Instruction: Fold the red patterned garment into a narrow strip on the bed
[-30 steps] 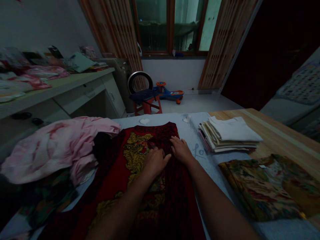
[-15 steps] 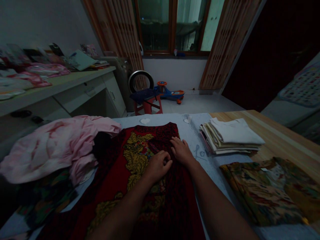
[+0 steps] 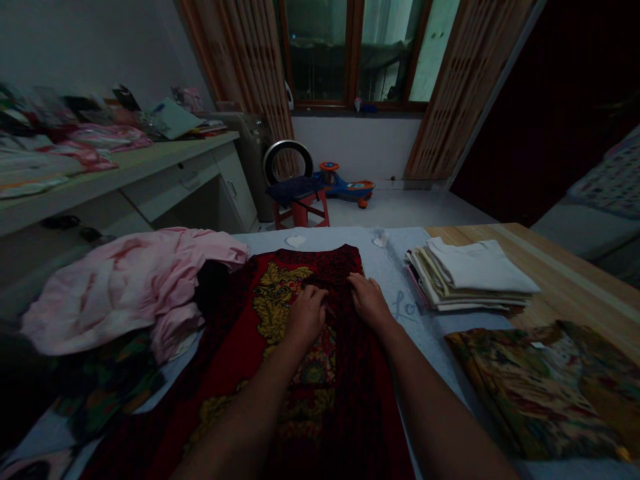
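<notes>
A dark red garment (image 3: 235, 353) with a yellow and gold pattern lies spread flat on the table in front of me. My left hand (image 3: 306, 315) rests on its upper middle with the fingers curled down onto the cloth. Just to its right, my right hand (image 3: 369, 298) lies on the garment's upper right part, fingers stretched forward and close together. The two hands sit side by side, nearly touching. Whether the left fingers pinch any fabric is too dark to make out.
A crumpled pink cloth (image 3: 120, 283) lies at the left. A folded stack of pale clothes (image 3: 470, 273) sits at the right on the wooden table (image 3: 560, 280), with a folded floral cloth (image 3: 540, 387) in front. Behind are a desk (image 3: 150, 180), a red stool (image 3: 300, 207) and a toy car (image 3: 345, 187).
My left hand has moved a little forward and left on the red garment, fingers now curled. The right hand stays nearly in place. The view has shifted slightly.
</notes>
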Demonstrator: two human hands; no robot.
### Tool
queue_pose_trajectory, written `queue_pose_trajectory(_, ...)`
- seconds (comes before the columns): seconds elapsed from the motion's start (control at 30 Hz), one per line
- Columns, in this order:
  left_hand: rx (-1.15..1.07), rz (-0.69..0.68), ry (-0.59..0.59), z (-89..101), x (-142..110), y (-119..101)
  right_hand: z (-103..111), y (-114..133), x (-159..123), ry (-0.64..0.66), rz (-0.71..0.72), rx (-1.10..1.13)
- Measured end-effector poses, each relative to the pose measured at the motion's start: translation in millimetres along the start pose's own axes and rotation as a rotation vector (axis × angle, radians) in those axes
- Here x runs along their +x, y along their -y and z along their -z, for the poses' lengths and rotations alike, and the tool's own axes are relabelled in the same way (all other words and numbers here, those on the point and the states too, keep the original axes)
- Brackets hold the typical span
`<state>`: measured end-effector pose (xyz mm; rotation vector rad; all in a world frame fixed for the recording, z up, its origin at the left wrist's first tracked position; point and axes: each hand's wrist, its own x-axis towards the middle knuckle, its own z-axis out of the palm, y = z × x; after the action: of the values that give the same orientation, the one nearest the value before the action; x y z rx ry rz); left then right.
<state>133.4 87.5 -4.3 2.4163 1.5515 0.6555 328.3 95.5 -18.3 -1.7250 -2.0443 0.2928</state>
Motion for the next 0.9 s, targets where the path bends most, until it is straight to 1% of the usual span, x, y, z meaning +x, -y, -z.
queue_pose_trajectory(0.2,0.089,-0.050,0.057,-0.4,8.5,-1.0,1.3,7.0,-1.9,0.072,-0.008,-0.098)
queue_pose_trajectory(0.37,0.113,-0.035,0.098,-1.4,12.9,-3.1,2.0,8.0,-1.5,0.080,-0.003,-0.118)
queue_pose_trajectory(0.43,0.103,-0.035,0.092,-1.5,13.9,-3.6,2.4,7.5,-1.6,0.081,-0.001,-0.109)
queue_pose_trajectory(0.5,0.071,-0.046,0.061,-1.3,14.1,-4.2,2.4,6.8,-2.2,0.081,0.000,-0.091)
queue_pose_trajectory(0.63,-0.015,-0.097,0.019,0.1,12.8,-5.3,1.6,4.1,-1.5,0.060,-0.011,-0.047)
queue_pose_trajectory(0.77,-0.051,-0.133,0.006,1.8,10.7,-5.8,7.8,1.4,11.1,0.044,-0.013,-0.036)
queue_pose_trajectory(0.83,-0.065,-0.140,-0.009,2.8,10.1,-6.2,14.6,1.3,23.3,0.069,-0.019,-0.059)
queue_pose_trajectory(0.9,-0.076,-0.147,-0.020,3.9,9.6,-6.9,21.1,2.6,37.9,0.069,-0.055,-0.089)
